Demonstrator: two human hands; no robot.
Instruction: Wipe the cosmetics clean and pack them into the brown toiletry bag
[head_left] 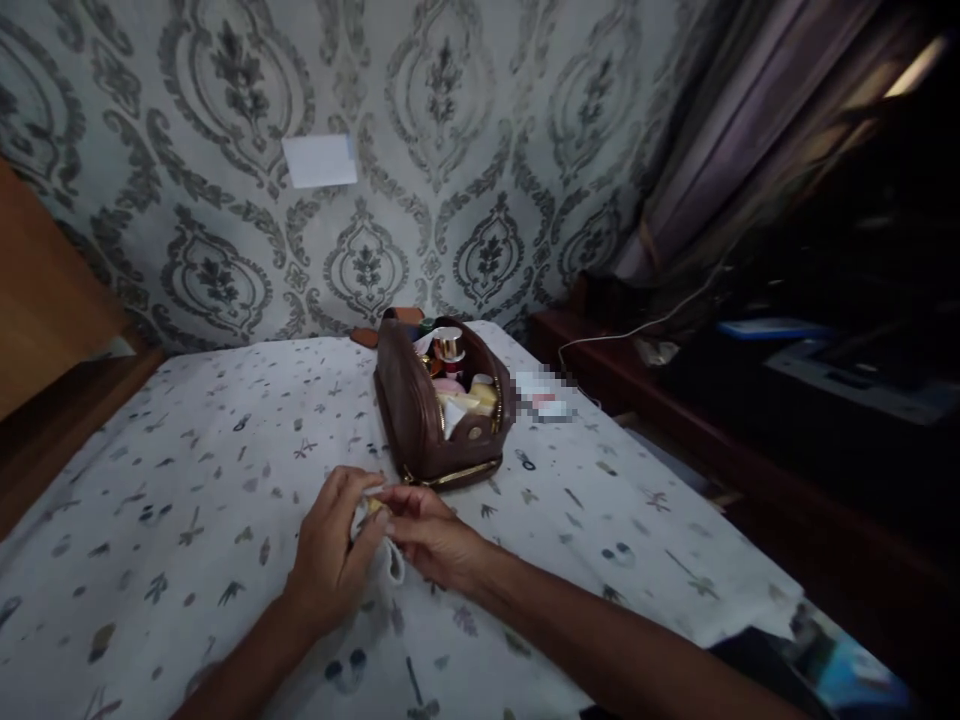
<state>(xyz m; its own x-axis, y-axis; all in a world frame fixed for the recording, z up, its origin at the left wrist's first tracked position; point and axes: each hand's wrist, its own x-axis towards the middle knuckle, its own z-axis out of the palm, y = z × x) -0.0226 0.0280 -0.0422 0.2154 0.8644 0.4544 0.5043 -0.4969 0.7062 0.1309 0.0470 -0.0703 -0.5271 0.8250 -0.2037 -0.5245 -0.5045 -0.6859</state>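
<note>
My left hand [330, 550] curls closed round a white cloth [394, 566], whose folded end hangs below the fingers. A small yellowish item [374, 507] shows within the cloth; its kind cannot be made out. From the right, my right hand [431, 535] pinches at the same item, thumb and fingers meeting the left fingertips. Just beyond both hands stands a brown leather toiletry bag [409, 410], unzipped at the top. Inside it are a gold-capped bottle [450, 345], a pale yellow container [482, 395] and several other small things, partly hidden.
A white patterned cloth [247, 440] covers the table. Right of the bag lies a whitish packet, partly blurred out [544, 395]. A wooden panel [52, 290] rises at left. On the right, a white cable [652, 325] crosses a dark reddish ledge [637, 400]. Patterned wallpaper is behind.
</note>
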